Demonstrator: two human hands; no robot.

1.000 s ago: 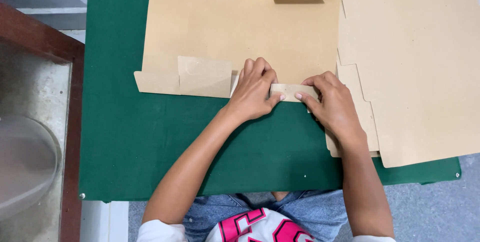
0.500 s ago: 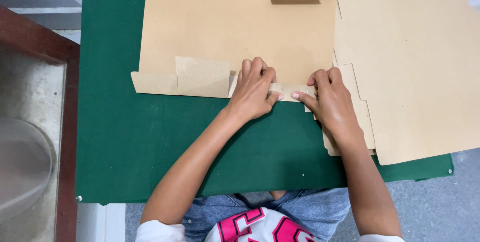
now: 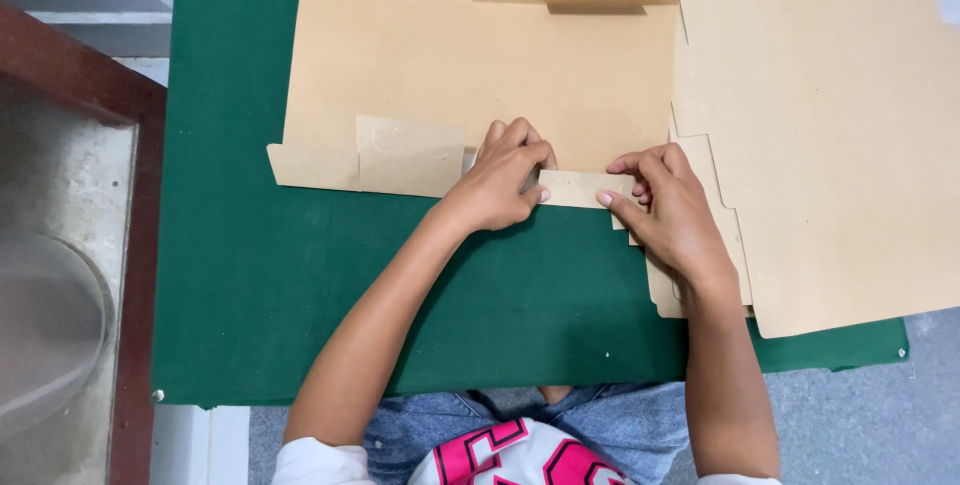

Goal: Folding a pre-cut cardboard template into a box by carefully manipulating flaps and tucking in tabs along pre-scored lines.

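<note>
A flat, die-cut brown cardboard sheet [image 3: 480, 75] lies on a green mat [image 3: 260, 285]. Along its near edge a small flap [image 3: 578, 188] is folded up, and both hands pinch it. My left hand [image 3: 500, 180] presses the flap's left end with curled fingers. My right hand [image 3: 668, 207] grips the flap's right end between thumb and fingers. Another flap [image 3: 410, 155] on the same edge lies folded over, to the left of my left hand.
A stack of flat cardboard blanks [image 3: 830, 135] covers the mat's right side and overhangs its edge. A dark wooden frame with a glass surface [image 3: 60, 275] stands at the left. Grey floor shows at the lower right.
The hands stay on the flap. The right fingers have shifted slightly along its right end. The view has drifted a little.
</note>
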